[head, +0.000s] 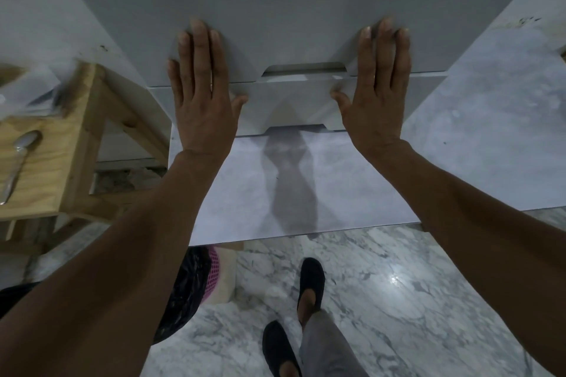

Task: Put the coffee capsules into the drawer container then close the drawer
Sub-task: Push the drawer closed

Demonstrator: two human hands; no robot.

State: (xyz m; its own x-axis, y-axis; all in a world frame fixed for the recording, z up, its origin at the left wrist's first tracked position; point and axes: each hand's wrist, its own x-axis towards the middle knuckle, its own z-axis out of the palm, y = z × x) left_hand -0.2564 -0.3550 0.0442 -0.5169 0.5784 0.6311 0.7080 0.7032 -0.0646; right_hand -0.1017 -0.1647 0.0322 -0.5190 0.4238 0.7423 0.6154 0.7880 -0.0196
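Note:
A white drawer container [288,24] stands on a marble counter, its drawer fronts facing me. My left hand [202,92] lies flat on the front of the upper drawer [284,49], fingers spread, left of the handle notch [304,69]. My right hand [375,92] presses flat on the same front, to the right of the notch. Both palms also overlap the lower drawer front [291,107]. Both drawers look shut against the body. No coffee capsules are in sight.
A wooden stand [61,144] with a metal spoon [18,159] on it sits at the left. The marble counter [306,193] ends just below my wrists. Below are a marble floor, a pink basket with a black bag [196,281], and my feet in black shoes [311,281].

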